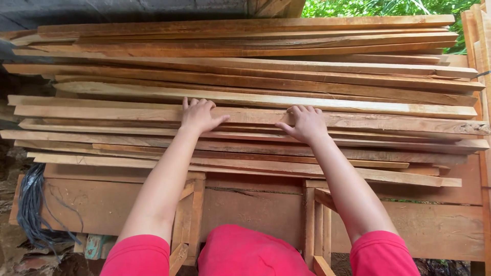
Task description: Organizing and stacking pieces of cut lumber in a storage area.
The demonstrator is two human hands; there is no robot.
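Pressing flat on one long wooden strip (358, 120) atop a loose stack of strips (245, 76), left hand (198, 115) and right hand (307, 122) rest apart, fingers spread, clamping nothing; rough edges risk splinters, and the unevenly piled strips could slide.

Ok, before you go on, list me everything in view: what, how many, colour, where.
Wooden slats: many, too many to count, orange-brown to pale tan, stacked lengthwise across the whole middle of the view.
Wooden frame: one, reddish brown, under the stack, with upright posts and diagonal braces.
Bundle of cords: one, dark blue-grey, hanging at the frame's left end.
Foliage: green, top right, behind the stack.
Upright boards: a few, light brown, right edge.
Ground: brown earth, bottom left.
Red garment: red sleeves and front, bottom centre.
Left hand: flat, fingers forward, on a pale slat mid-stack.
Right hand: flat on the same slat, apart from the left.
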